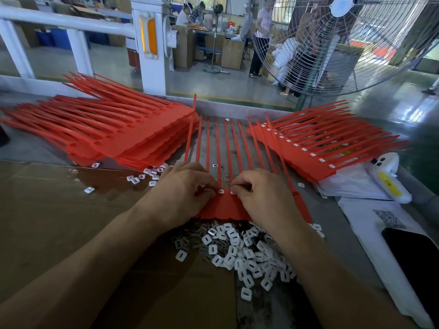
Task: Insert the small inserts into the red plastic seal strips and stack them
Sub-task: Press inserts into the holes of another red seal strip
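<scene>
1. While both hands bend over the strip sheet (225, 207), the right hand (263, 198) pinches something at the sheet's top edge with curled thumb and forefinger; it looks like a small insert, though the fingers hide most of it.
2. The left hand (183, 191) is curled too, its fingertips pressing down on the same red edge just left of a seated white insert (221, 191).
3. That sheet lies flat on the table (237, 110) between the two forearms, its thin red tails (217, 143) fanning away from the person.
4. Just near of the sheet lies a loose heap of inserts (240, 255), white with dark slots, partly under the right wrist.
5. A smaller scatter of inserts (147, 174) sits beside the left hand, at the edge of a brown cardboard sheet (59, 222).
6. Far left, a stack of unfilled strips (114, 134) has empty holes.
7. Far right, a filled stack (316, 150) shows a row of white inserts along its heads.
8. Beyond the filled stack rest a white device with a yellow label (389, 184) and a dark phone (413, 257) on white paper.
</scene>
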A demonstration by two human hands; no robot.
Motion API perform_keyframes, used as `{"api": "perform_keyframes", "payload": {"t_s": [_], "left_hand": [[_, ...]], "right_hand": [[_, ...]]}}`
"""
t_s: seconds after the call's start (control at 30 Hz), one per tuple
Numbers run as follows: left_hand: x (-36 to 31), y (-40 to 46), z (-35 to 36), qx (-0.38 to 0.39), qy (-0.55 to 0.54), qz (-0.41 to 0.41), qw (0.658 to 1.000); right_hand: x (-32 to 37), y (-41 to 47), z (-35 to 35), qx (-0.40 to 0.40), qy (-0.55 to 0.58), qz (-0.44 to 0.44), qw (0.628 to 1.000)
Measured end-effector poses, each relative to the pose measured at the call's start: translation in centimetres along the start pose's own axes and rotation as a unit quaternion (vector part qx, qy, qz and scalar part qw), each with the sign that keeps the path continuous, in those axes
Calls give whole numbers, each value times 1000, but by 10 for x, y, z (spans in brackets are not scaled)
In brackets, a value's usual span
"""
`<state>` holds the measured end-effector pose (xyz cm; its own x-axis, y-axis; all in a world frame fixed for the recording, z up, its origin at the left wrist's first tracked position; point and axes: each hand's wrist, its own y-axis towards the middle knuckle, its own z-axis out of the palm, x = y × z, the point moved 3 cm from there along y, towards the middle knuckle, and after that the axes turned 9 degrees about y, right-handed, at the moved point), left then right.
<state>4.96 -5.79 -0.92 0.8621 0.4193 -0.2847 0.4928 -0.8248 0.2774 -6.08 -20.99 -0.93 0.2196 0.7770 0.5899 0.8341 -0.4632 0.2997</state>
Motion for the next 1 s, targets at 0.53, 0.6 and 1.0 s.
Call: {"api": "perform_keyframes", "payload": {"t_s": [0.53, 0.6, 1.0], "left_hand": [[1, 0, 1, 8, -15, -5, 1000], [1, -1, 1, 10, -11, -4, 1000], [1, 0, 1, 7, -19, -2, 1000]], "right_hand": [[16, -14, -5, 76, -145, -44, 986], [18, -15, -3, 83, -170, -49, 981], [1, -17, -15, 24, 20, -23, 999]]}}
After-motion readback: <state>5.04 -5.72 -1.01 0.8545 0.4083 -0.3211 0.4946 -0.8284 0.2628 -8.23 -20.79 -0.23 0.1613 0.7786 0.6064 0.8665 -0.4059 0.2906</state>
